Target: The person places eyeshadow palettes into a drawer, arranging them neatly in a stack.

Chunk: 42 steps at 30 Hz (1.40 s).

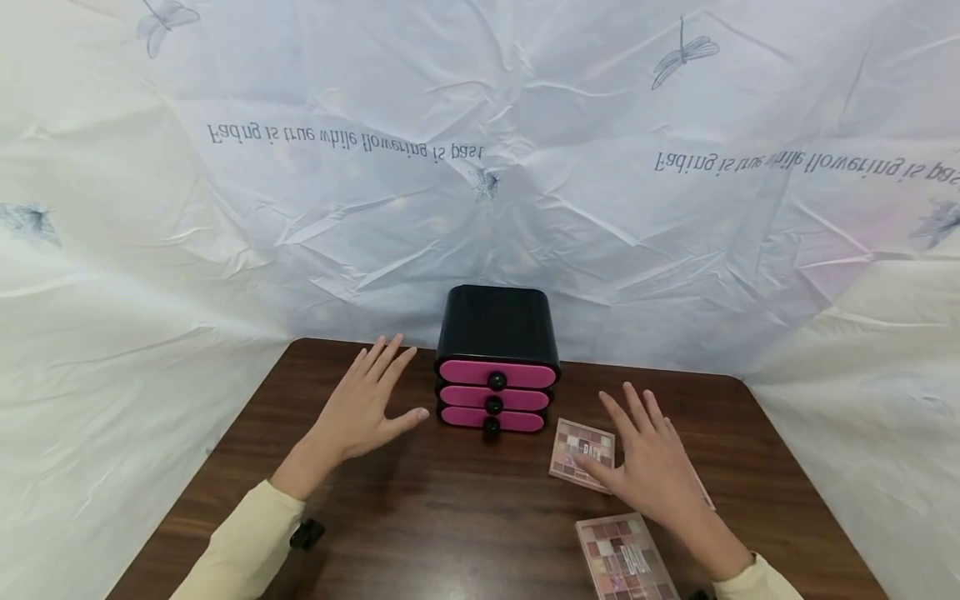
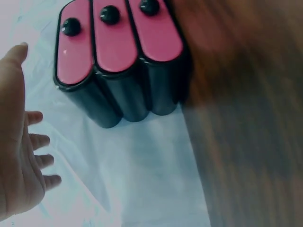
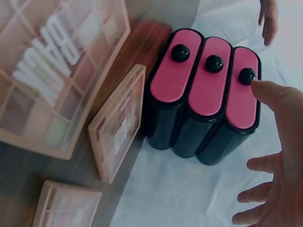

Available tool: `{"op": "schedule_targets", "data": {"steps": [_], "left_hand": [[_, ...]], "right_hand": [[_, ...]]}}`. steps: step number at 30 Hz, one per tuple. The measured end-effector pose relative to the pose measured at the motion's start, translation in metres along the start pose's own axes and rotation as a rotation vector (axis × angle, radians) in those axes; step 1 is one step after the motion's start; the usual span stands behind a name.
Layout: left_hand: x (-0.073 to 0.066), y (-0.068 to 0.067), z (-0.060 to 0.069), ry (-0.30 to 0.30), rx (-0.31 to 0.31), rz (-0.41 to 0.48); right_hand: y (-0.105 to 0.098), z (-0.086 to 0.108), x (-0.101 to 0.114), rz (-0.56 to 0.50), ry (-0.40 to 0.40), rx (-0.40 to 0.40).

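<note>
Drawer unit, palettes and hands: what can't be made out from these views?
- Insides of the drawer unit: hidden behind its pink fronts in every view.
- Rightmost palette: mostly covered by the right hand in the head view.
- Nearest palette: cut off by the bottom edge in the head view.
- Left hand: cut off by the left edge in the left wrist view.

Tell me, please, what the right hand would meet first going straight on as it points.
Probably the pale cloth behind the table, passing right of the drawer unit, though the depth is unclear.
</note>
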<state>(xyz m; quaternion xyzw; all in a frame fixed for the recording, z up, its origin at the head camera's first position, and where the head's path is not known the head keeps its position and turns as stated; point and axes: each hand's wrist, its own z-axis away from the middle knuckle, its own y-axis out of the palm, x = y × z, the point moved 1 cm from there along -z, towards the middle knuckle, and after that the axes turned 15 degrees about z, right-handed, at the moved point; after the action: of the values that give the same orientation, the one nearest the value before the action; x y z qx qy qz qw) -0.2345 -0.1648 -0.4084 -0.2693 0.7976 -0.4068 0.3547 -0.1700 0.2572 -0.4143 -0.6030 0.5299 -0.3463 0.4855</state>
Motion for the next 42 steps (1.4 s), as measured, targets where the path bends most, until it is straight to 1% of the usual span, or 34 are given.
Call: {"op": "schedule_targets", "data": {"steps": [6, 11, 14, 20, 22, 25, 28, 32, 35, 42], "left_hand": [[0.001, -0.011, -0.021, 0.078, 0.006, 0.101], [0.004, -0.010, -0.035, 0.120, 0.023, 0.152], [0.006, -0.009, -0.042, 0.127, 0.032, 0.182], [0.013, -0.003, -0.055, 0.112, 0.050, 0.255], [0.015, -0.001, -0.059, 0.114, 0.047, 0.283], [0.020, 0.004, -0.065, 0.134, 0.039, 0.317], [0.023, 0.009, -0.070, 0.151, 0.034, 0.349], [0.026, 0.014, -0.075, 0.166, 0.037, 0.373], [0.027, 0.018, -0.078, 0.185, 0.039, 0.383], [0.029, 0.024, -0.081, 0.214, 0.041, 0.391]], "right_hand": [[-0.006, -0.008, 0.011, -0.076, -0.014, -0.008], [-0.008, -0.013, 0.022, -0.139, 0.014, -0.020], [-0.009, -0.015, 0.028, -0.184, 0.029, -0.025], [-0.010, -0.022, 0.041, -0.287, 0.037, -0.039], [-0.010, -0.025, 0.045, -0.335, 0.041, -0.029], [-0.009, -0.031, 0.052, -0.401, 0.057, -0.006], [-0.007, -0.036, 0.058, -0.484, 0.085, 0.023], [-0.003, -0.045, 0.067, -0.584, 0.084, 0.035], [0.002, -0.051, 0.074, -0.634, 0.073, 0.042], [0.011, -0.066, 0.090, -0.773, 0.088, 0.057]]}}
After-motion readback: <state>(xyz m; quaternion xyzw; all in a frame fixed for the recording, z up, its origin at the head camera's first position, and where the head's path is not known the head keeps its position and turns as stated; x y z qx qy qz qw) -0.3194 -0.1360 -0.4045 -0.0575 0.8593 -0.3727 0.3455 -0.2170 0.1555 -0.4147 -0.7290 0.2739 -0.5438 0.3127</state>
